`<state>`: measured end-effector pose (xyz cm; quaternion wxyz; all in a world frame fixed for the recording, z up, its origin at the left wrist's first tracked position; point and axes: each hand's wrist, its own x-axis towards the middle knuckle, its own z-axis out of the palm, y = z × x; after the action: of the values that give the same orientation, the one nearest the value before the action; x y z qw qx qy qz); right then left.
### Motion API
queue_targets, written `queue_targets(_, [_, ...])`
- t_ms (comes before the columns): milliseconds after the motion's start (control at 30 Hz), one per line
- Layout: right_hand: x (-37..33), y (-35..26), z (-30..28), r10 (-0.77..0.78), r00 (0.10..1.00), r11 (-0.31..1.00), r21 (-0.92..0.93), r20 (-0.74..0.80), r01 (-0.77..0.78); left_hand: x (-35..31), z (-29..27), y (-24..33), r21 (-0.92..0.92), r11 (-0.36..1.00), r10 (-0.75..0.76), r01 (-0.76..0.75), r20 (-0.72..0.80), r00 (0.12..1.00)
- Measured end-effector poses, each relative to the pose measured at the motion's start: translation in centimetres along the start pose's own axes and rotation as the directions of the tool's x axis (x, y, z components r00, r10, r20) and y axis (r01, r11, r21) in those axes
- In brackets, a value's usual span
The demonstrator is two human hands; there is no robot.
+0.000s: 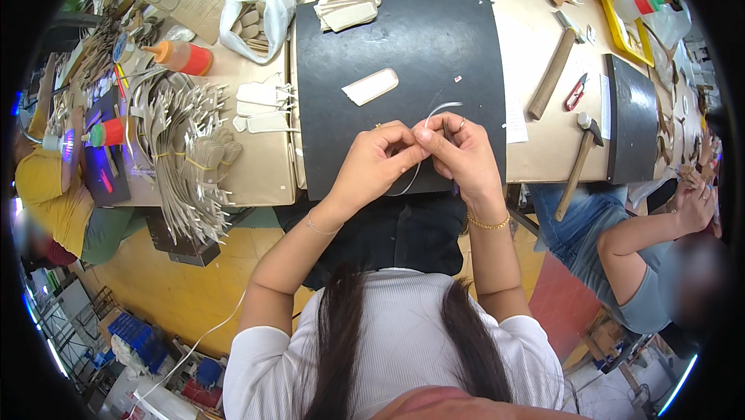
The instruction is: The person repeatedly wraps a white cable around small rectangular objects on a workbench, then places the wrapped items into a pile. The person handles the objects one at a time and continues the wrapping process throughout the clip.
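A thin pale strip (pixel 444 105) at the frame's centre is pinched by the left hand (pixel 378 160) and right hand (pixel 467 159), their exact hold hard to see, and could spring askew if either pinch slackened, while at upper left an open white bag (pixel 227 23) holds tan rounded pieces (pixel 250 27).

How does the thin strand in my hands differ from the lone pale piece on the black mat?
The strand is thin and curved; the pale piece is broader, with one rounded end. The strand is held by the left hand and right hand, while the pale piece lies on the mat. Both are light-coloured.
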<state>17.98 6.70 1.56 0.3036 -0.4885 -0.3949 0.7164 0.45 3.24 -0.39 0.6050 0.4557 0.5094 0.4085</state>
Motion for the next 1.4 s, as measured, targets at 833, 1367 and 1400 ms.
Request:
queue_targets(833, [2.3,-0.5,1.4,-0.023,0.987,0.673,-0.727,0.161,0.134,-6.9,0.6,-3.1,0.939,0.226,0.414,-0.258,0.147,0.898])
queue_targets(1367, [3.1,-0.4,2.5,-0.001,0.99,0.54,-0.833,0.141,0.119,-7.2,0.8,-3.8,0.928,0.306,0.359,-0.211,0.093,0.929])
queue_targets(1400, [3.1,-0.4,2.5,0.002,0.99,0.533,-0.838,0.14,0.118,-7.3,0.9,-3.8,0.936,0.289,0.355,-0.2,0.089,0.931])
